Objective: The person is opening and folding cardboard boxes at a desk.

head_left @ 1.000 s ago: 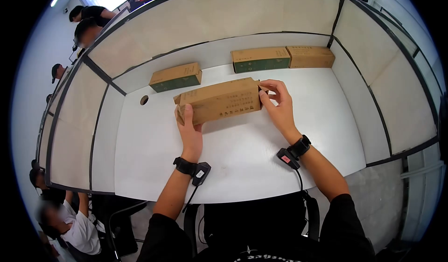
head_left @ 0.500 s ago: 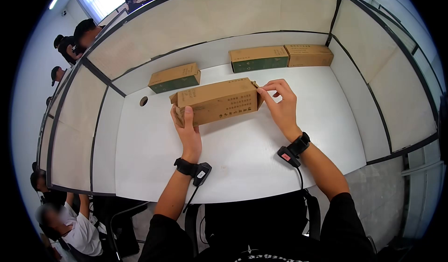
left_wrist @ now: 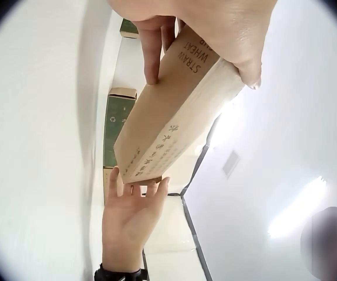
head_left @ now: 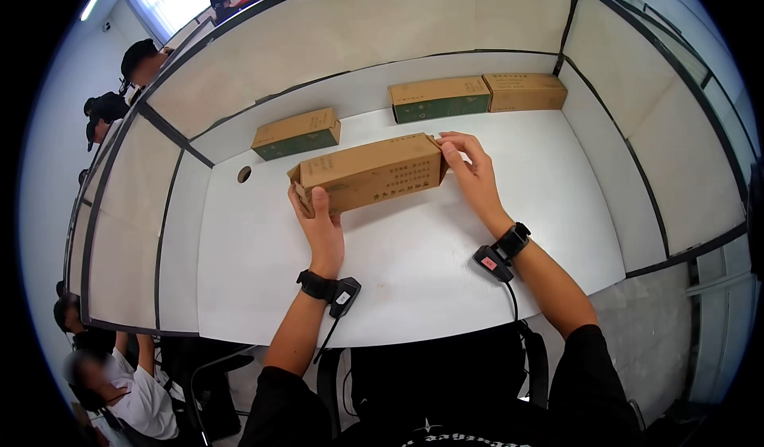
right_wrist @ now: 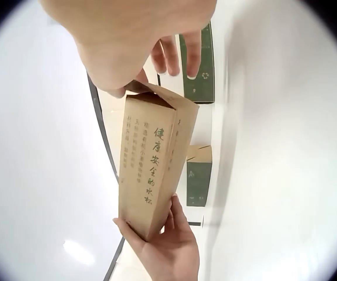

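Observation:
A long brown cardboard box (head_left: pixel 374 176) with printed lettering is held above the white table, tilted a little. My left hand (head_left: pixel 320 228) grips its left end, thumb on the near face and fingers round the far side. My right hand (head_left: pixel 475 172) is at the other end, thumb and fingers at the end flap. That flap (right_wrist: pixel 151 91) stands partly raised, with a dark gap beneath it in the right wrist view. Words on one face of the box (left_wrist: pixel 157 111) read "STRAW" and "WHEAT" in the left wrist view.
A brown and green box (head_left: pixel 296 134) stands at the back left, near a round hole (head_left: pixel 244 174) in the table. Another green-sided box (head_left: pixel 440 101) and a plain brown box (head_left: pixel 527 93) sit end to end at the back right. Low partition walls (head_left: pixel 358 45) enclose the table.
My right fingers have shifted at the flap, pinching it half a second ago and now closer against the box end. The left hand keeps its grip while the box's left end turns slightly.

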Available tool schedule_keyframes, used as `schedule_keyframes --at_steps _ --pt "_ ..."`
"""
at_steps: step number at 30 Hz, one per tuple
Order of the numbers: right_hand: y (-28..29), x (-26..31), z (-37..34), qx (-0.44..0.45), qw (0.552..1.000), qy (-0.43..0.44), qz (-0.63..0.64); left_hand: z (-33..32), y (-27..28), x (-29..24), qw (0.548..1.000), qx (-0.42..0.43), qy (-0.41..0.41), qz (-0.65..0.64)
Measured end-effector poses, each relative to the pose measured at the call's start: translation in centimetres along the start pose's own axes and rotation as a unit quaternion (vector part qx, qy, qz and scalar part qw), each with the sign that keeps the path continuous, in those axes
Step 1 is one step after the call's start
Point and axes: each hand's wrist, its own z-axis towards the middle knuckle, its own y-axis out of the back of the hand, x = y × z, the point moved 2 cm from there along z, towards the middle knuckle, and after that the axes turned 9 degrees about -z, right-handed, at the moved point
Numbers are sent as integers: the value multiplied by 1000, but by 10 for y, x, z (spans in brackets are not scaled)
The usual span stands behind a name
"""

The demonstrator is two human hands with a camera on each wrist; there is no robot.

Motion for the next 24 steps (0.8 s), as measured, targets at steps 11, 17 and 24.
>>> schedule_keyframes --at_steps 11,17,24 --pt "0 18 -5 75 991 93 65 7 -7 -1 993 17 91 -74" --pt "2 48 -11 67 974 216 -17 11 -3 6 979 -5 168 -118" --pt "2 50 -12 76 976 205 25 10 -4 7 974 -8 187 -129"
